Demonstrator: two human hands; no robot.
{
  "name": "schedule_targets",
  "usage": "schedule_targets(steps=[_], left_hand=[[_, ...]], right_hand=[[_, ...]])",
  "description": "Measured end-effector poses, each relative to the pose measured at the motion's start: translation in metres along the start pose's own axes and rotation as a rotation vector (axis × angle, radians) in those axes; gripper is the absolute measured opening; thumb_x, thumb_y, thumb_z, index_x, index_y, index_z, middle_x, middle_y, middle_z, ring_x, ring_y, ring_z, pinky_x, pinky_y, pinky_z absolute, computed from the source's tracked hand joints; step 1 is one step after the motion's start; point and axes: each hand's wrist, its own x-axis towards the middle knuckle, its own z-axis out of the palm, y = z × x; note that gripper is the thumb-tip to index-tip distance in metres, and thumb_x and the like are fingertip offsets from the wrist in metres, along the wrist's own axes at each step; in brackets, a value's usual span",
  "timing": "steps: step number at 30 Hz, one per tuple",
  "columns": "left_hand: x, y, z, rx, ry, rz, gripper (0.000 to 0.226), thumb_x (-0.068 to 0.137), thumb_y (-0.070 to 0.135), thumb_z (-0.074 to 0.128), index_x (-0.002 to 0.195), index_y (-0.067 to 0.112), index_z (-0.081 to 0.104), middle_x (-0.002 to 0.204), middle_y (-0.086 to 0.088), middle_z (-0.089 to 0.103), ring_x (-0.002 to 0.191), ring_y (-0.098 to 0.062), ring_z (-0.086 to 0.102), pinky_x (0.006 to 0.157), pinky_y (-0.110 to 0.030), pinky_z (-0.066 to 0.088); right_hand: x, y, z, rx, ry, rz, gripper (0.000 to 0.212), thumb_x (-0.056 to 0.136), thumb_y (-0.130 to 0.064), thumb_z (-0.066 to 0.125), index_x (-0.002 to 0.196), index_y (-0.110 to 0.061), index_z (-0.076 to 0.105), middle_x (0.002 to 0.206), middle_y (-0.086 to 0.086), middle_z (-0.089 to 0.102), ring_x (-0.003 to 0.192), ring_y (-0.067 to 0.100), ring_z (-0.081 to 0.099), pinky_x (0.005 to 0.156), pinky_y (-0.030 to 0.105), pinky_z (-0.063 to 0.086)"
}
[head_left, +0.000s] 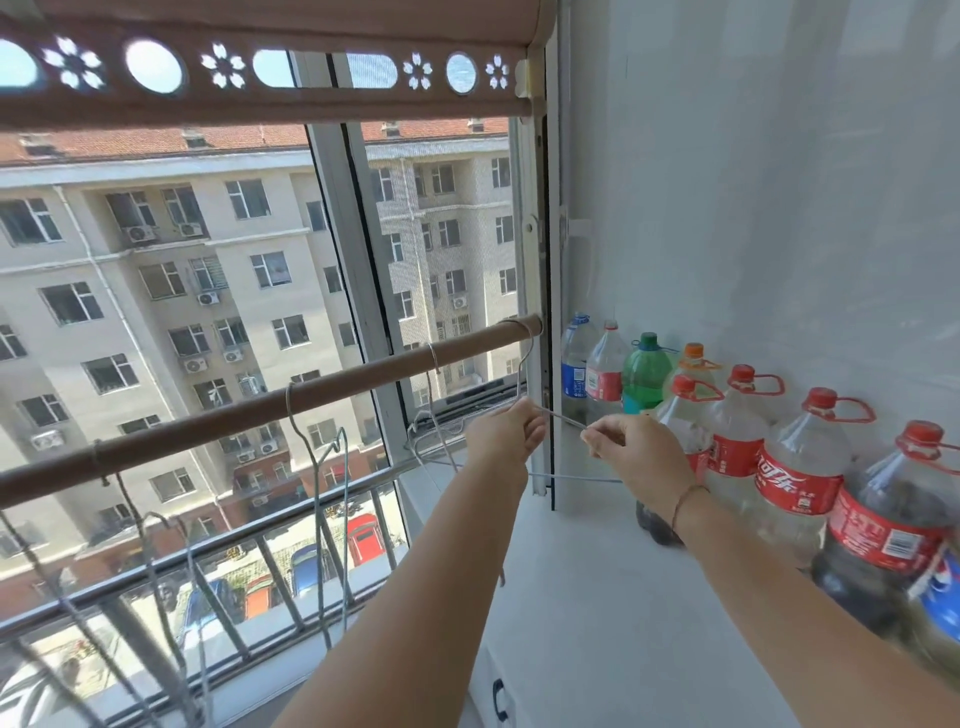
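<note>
Your hands both hold one thin wire hanger (563, 417). Your left hand (511, 434) has its fingers curled round the wire, just under the place where the hook goes up. Your right hand (641, 452) pinches the sloping wire a little further along, between thumb and fingers. Two hands keep the bendy wire from swinging or twisting.

The hook of the hanger goes up and over the brown pole (260, 410), close to the pole's right end, near the window frame. So the pole looks to be taking most of the weight, and your hands only steer. The bottom wire of the hanger runs under your hands, above the far edge of the windowsill (597, 597).

More wire hangers (288, 402) hang on the same pole, toward its middle and left end, with nothing on them. The pole is where they are kept, side by side.

Big plastic bottles (800, 478) stand in a row along the right edge of the windowsill, against the white wall (779, 208). That looks like a way to keep them out of the way. Your right hand is just beside them, so a wide pull could bump one.
</note>
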Motion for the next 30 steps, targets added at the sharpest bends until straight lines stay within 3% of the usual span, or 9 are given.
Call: schedule_targets(steps=[3,6,8,11,16,19,23,26,30], left_hand=[[-0.017,0.001,-0.005,0.021,0.041,0.061,0.010,0.089,0.006,0.058,0.084,-0.001,0.064,0.067,-0.006,0.052,0.058,-0.012,0.047,0.063,-0.017,0.050],[-0.046,0.000,-0.014,0.067,0.056,0.218,0.022,0.087,0.013,0.061,0.106,0.001,0.066,0.079,-0.006,0.062,0.072,-0.013,0.058,0.090,-0.027,0.052],[-0.066,0.002,-0.022,0.068,0.085,0.417,0.016,0.089,0.013,0.060,0.102,0.010,0.067,0.087,-0.004,0.065,0.079,-0.012,0.060,0.089,-0.026,0.052],[-0.079,0.005,-0.038,0.064,0.243,0.631,0.012,0.089,0.016,0.060,0.099,0.019,0.067,0.093,0.004,0.068,0.088,-0.007,0.064,0.081,-0.019,0.051],[-0.054,-0.002,-0.061,0.169,0.361,0.390,0.027,0.089,0.024,0.060,0.113,0.013,0.062,0.095,0.006,0.063,0.094,-0.012,0.059,0.083,-0.022,0.043],[-0.038,-0.003,-0.070,0.221,0.314,0.243,0.020,0.088,0.021,0.061,0.098,0.006,0.069,0.093,-0.010,0.070,0.090,-0.027,0.065,0.088,-0.034,0.050],[-0.029,0.004,-0.074,0.206,0.276,0.238,0.016,0.088,0.012,0.059,0.081,0.005,0.072,0.070,-0.005,0.067,0.064,-0.015,0.057,0.065,-0.024,0.047],[-0.031,0.017,-0.071,0.148,0.271,0.285,0.015,0.087,0.006,0.058,0.079,0.005,0.071,0.067,-0.006,0.064,0.062,-0.014,0.056,0.063,-0.022,0.047],[-0.024,0.037,-0.074,0.134,0.290,0.288,0.018,0.086,0.004,0.059,0.071,0.007,0.069,0.065,-0.007,0.062,0.061,-0.015,0.054,0.062,-0.022,0.047]], right_hand=[[-0.008,-0.005,0.000,-0.051,0.110,-0.034,0.026,0.087,-0.026,0.060,0.109,-0.013,0.064,0.108,0.003,0.063,0.101,0.018,0.058,0.085,0.021,0.040],[-0.029,-0.029,0.003,-0.047,0.310,-0.178,0.029,0.084,-0.023,0.063,0.110,-0.009,0.062,0.111,0.006,0.060,0.108,0.020,0.053,0.093,0.025,0.037],[-0.046,-0.049,0.009,0.057,0.341,-0.239,0.026,0.086,-0.026,0.062,0.107,-0.011,0.062,0.105,0.003,0.061,0.103,0.016,0.054,0.089,0.024,0.043],[-0.065,-0.078,0.028,0.205,0.119,-0.161,0.035,0.083,-0.043,0.058,0.107,-0.017,0.060,0.098,-0.005,0.059,0.091,0.006,0.055,0.075,0.009,0.041],[-0.069,-0.083,0.071,0.138,-0.068,-0.047,0.031,0.083,-0.044,0.060,0.103,-0.022,0.061,0.094,-0.007,0.061,0.078,0.003,0.054,0.064,0.012,0.041],[-0.067,-0.079,0.080,0.228,-0.055,-0.012,0.015,0.086,-0.031,0.060,0.093,-0.020,0.066,0.081,-0.005,0.067,0.074,0.010,0.062,0.065,0.018,0.046],[-0.062,-0.080,0.082,0.334,-0.032,-0.048,0.014,0.088,-0.029,0.059,0.090,-0.019,0.068,0.072,-0.006,0.066,0.070,0.009,0.063,0.065,0.020,0.049],[-0.052,-0.089,0.080,0.360,-0.026,-0.101,0.016,0.088,-0.029,0.058,0.092,-0.017,0.069,0.069,-0.011,0.064,0.066,0.004,0.061,0.060,0.009,0.045],[-0.034,-0.104,0.080,0.353,-0.034,-0.131,0.014,0.088,-0.027,0.058,0.090,-0.018,0.069,0.064,-0.015,0.060,0.061,0.001,0.058,0.057,0.008,0.044]])
